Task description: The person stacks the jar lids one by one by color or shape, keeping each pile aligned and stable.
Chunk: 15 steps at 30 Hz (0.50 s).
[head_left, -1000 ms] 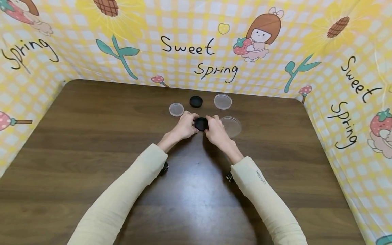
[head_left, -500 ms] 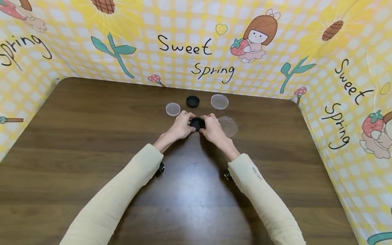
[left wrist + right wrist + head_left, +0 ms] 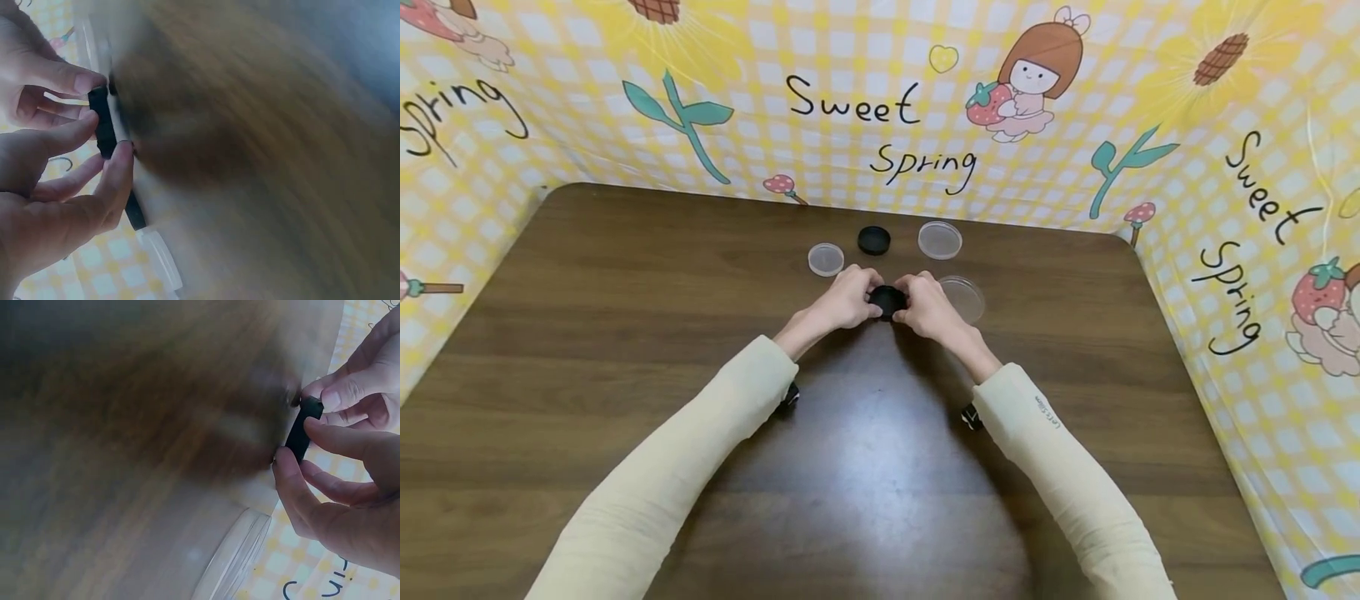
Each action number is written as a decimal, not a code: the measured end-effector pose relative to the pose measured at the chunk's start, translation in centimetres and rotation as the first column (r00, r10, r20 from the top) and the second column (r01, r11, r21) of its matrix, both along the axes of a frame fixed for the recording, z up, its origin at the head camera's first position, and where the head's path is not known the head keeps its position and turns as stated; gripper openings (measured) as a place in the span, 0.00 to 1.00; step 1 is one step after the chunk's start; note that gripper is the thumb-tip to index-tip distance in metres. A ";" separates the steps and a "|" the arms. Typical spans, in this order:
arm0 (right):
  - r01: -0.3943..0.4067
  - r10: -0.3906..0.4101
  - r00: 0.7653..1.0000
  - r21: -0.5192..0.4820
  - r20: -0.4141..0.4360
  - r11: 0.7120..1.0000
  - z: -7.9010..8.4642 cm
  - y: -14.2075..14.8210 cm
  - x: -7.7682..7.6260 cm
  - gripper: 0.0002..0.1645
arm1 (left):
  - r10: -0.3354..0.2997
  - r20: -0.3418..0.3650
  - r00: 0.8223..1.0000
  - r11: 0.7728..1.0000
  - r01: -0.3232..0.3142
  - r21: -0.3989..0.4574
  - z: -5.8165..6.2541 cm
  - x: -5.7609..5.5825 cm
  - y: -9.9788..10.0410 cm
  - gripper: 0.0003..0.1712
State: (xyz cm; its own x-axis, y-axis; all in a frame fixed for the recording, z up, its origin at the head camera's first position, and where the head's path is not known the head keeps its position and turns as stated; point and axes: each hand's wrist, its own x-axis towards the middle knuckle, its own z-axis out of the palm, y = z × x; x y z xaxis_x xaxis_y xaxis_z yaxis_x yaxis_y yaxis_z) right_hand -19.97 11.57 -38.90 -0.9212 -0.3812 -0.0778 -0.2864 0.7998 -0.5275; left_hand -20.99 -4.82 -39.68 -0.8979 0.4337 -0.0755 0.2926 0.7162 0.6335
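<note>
A shallow black round dish (image 3: 887, 303) is held between my two hands, close over the wooden table. My left hand (image 3: 848, 300) grips its left edge with thumb and fingers. On the opposite edge, my right hand (image 3: 928, 310) pinches it the same way. Both wrist views show the black dish (image 3: 104, 122) edge-on, its thin dark side between the fingertips. A large clear round dish (image 3: 964, 300) lies just right of my right hand, partly covered by it. Beyond my left hand is a small clear round dish (image 3: 826, 260).
A second black round dish (image 3: 874, 241) and another clear round dish (image 3: 940, 241) sit farther back on the table (image 3: 662, 275). Yellow checked cloth (image 3: 850, 142) with printed figures rises along the back and both sides.
Both hands keep hold of the black dish and have drawn it slightly nearer to me, away from the second black dish. The head view has shifted a little; the other dishes stay put.
</note>
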 end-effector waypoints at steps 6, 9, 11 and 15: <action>-0.008 0.010 1.000 -0.089 0.017 0.996 0.0 0.8 0.5 0.24 | -0.024 -0.060 0.998 0.998 0.028 0.056 -0.4 0.8 -0.1 0.24; -0.012 0.019 0.999 -0.137 0.050 0.990 -0.1 1.1 1.2 0.25 | -0.002 -0.040 0.999 0.995 0.006 0.104 -0.5 1.4 -0.3 0.24; -0.025 0.036 0.997 -0.164 0.067 0.986 -0.1 1.2 1.6 0.26 | 0.015 -0.017 1.000 0.991 -0.012 0.135 -0.5 1.9 -0.5 0.24; -0.047 0.065 0.994 -0.204 0.083 0.978 -0.2 1.6 3.0 0.28 | 0.023 0.010 1.000 0.986 -0.024 0.164 -0.4 3.4 -0.9 0.23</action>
State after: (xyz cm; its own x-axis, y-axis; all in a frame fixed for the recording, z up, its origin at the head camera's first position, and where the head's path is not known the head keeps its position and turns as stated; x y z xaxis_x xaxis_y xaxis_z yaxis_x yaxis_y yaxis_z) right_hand -16.97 13.17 -39.14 -0.8908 -0.4482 -0.0750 -0.2723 0.6585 -0.7016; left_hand -17.62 -5.72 -40.05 -0.9076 0.4196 -0.0123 0.2715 0.6089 0.7453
